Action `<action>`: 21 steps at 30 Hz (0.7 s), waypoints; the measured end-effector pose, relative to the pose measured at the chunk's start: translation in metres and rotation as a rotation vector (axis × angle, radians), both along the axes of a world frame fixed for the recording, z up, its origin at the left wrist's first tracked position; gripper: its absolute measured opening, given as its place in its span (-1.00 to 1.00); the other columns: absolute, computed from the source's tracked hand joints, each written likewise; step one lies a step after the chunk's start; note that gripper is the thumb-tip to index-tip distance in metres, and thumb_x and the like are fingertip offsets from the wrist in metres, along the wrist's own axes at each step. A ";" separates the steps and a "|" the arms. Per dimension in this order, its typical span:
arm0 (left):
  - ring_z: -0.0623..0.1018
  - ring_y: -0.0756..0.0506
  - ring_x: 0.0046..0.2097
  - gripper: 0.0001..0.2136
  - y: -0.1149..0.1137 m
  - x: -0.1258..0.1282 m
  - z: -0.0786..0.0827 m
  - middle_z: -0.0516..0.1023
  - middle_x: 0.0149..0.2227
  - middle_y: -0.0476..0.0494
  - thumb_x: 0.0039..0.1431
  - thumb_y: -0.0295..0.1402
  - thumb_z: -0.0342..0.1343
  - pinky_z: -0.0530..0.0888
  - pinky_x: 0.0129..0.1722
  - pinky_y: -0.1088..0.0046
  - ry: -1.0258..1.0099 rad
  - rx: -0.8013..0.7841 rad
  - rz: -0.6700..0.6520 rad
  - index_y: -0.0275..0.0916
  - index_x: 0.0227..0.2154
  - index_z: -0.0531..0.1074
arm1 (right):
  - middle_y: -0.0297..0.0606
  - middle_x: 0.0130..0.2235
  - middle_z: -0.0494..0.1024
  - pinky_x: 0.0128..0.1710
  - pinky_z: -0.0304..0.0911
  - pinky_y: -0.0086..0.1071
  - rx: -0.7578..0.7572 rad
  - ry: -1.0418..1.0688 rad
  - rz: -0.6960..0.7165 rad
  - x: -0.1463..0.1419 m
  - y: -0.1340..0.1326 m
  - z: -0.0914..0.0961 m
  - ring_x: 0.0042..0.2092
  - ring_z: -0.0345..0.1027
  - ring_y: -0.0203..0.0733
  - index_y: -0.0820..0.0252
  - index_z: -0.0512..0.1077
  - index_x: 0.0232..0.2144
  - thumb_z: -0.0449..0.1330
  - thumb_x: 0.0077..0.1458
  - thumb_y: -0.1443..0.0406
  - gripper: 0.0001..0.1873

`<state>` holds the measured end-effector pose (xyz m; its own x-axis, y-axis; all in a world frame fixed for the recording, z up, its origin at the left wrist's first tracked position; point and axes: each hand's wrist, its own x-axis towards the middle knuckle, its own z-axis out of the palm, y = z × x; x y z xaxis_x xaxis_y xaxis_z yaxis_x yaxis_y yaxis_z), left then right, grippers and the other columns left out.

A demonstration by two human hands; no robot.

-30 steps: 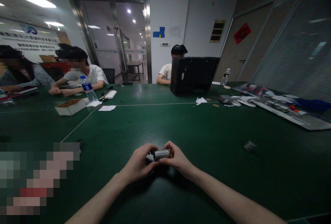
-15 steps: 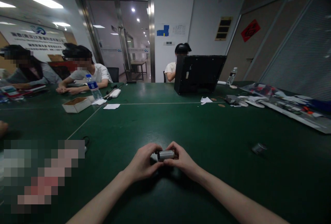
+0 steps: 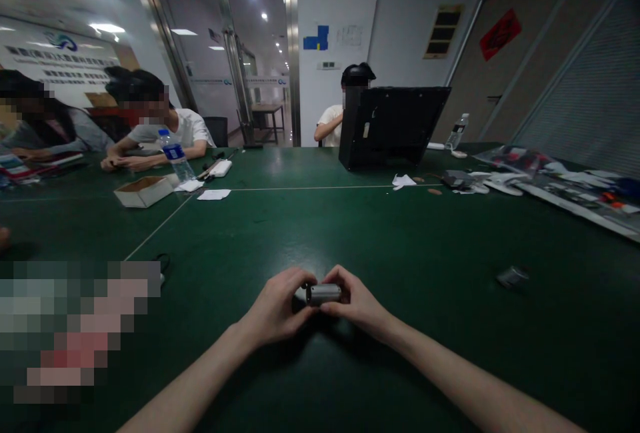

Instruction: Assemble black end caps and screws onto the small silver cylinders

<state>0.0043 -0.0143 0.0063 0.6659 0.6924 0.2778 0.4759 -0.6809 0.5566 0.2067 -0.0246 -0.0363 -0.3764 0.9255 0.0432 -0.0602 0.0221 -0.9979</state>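
Well, the left hand curls its grip about the left end of a metal cylinder, fingertips above and thumb below; whether it presses the metal I cannot make out. The cylinder is level between both hands, seemingly just off the green desk. The right hand has its grip pinching the other end between thumb and fingers. That smooth, round wall could twist or slip if the pinch slackens while the left side bears little load, and a dropped cylinder might roll away. Well apart to the right, a second metal cylinder seems to lie on its side, so a knock could set it rolling too.

As for containers, a lidless white box sits at the left, its brown inside showing but its floor hidden. Just beside it stands a blue-capped bottle, fill level unclear. Farther right is a clear bottle, contents likewise hard to judge. Rightmost, a pale-edged tray bears jumbled small parts, some orange-red, too blurred to name
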 end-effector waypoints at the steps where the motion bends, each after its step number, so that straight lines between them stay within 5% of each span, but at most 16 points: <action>1: 0.46 -0.09 -0.19 -0.76 0.000 0.000 0.000 0.45 -0.19 -0.11 0.08 -0.43 0.13 0.39 -0.19 0.40 -0.001 0.002 -0.002 -0.22 -0.16 0.32 | -0.34 -0.30 0.40 -0.29 0.19 -0.39 0.008 0.000 0.000 0.000 0.000 0.000 -0.28 0.30 -0.25 0.19 0.27 -0.29 0.33 -0.18 0.32 -0.62; 9: 0.45 -0.13 -0.17 -0.78 0.001 0.006 0.005 0.46 -0.18 -0.13 0.09 -0.41 0.11 0.41 -0.17 0.32 0.089 -0.042 0.045 -0.22 -0.18 0.31 | -0.28 -0.19 0.43 -0.17 0.26 -0.30 0.120 -0.157 -0.018 0.008 -0.004 0.007 -0.17 0.34 -0.17 0.16 0.31 -0.22 0.25 -0.11 0.41 -0.66; 21: 0.45 -0.13 -0.21 -0.75 0.002 0.010 -0.011 0.46 -0.21 -0.11 0.11 -0.26 0.10 0.39 -0.21 0.31 0.126 -0.098 0.049 -0.23 -0.17 0.31 | -0.26 -0.19 0.42 -0.22 0.26 -0.30 0.180 -0.309 -0.079 0.010 -0.011 0.000 -0.19 0.33 -0.17 0.12 0.29 -0.18 0.24 -0.07 0.36 -0.64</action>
